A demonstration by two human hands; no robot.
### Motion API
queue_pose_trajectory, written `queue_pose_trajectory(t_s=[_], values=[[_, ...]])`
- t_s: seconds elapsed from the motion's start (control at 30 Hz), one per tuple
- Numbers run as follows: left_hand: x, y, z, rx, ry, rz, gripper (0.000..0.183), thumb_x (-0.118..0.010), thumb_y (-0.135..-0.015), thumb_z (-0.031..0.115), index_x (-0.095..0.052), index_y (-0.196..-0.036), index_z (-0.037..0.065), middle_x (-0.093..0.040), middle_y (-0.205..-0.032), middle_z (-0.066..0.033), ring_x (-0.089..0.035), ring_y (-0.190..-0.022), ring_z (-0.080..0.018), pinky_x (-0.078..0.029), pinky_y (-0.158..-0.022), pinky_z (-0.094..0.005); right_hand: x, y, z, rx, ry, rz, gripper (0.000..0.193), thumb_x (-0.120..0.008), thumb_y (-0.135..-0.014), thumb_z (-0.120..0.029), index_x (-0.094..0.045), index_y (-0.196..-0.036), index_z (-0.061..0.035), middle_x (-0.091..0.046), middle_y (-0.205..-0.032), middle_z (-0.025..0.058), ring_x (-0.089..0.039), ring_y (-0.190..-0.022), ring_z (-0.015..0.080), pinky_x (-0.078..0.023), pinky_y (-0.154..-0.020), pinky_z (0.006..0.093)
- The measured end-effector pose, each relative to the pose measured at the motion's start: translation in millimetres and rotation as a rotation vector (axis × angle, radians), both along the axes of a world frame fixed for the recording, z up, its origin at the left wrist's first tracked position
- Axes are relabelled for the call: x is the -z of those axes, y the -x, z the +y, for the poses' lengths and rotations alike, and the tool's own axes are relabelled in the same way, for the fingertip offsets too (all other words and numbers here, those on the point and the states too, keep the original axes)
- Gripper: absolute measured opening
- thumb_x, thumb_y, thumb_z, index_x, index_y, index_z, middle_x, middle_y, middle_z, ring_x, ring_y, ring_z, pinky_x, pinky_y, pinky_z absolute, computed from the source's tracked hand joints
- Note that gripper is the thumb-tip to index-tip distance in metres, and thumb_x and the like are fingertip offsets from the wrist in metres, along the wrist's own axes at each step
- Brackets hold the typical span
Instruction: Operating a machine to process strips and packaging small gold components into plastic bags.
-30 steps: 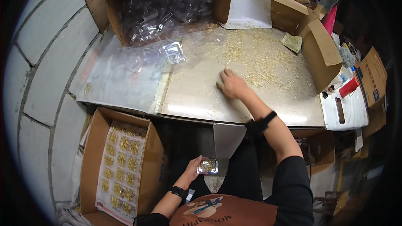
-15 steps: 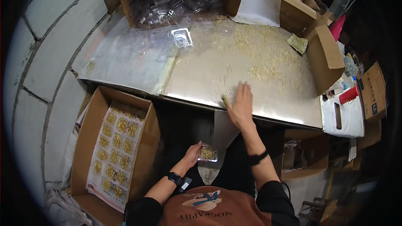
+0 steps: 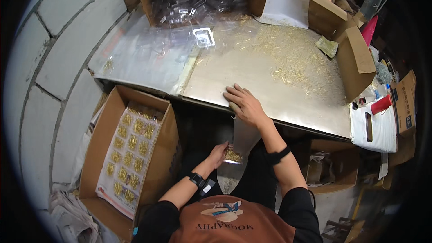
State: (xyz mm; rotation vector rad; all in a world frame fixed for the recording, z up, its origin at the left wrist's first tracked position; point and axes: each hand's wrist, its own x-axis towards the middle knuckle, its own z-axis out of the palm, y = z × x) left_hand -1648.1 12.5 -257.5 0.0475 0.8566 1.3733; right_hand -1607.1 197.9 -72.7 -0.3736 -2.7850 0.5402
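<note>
Left hand (image 3: pixel 219 154): grasping clear, rectangular plastic box (image 3: pixel 233 162) of golden slivers (image 3: pixel 233 155), below smooth, shiny tabletop (image 3: pixel 225 69). Right hand (image 3: pixel 246 107): palm down, unclenched, at tabletop edge. Beyond: loose, thin golden pieces (image 3: pixel 290 69), scattered.

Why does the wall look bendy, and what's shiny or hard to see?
Head view: the fisheye lens bends the block wall toward the dark rim; head view: light glares off the tabletop near its front edge; head view: deep shadow hides much beneath it.
</note>
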Motion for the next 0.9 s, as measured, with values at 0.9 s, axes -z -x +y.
queue_pose_trajectory(t_s=[0.9], values=[[-96,-14,-45,0.031,-0.249,0.041,0.033,-0.038,-0.099,0.024,-0.051,-0.116,-0.001,-0.059,-0.11,-0.0118,-0.06,-0.1,-0.0195,-0.05,-0.088,-0.0336,27,-120,-165,0.14,0.04,0.06,0.061,-0.068,-0.076,-0.024,-0.046,-0.126,0.0022,-0.046,-0.132,0.0189,-0.041,-0.126,0.0313,-0.031,-0.106,0.0442]])
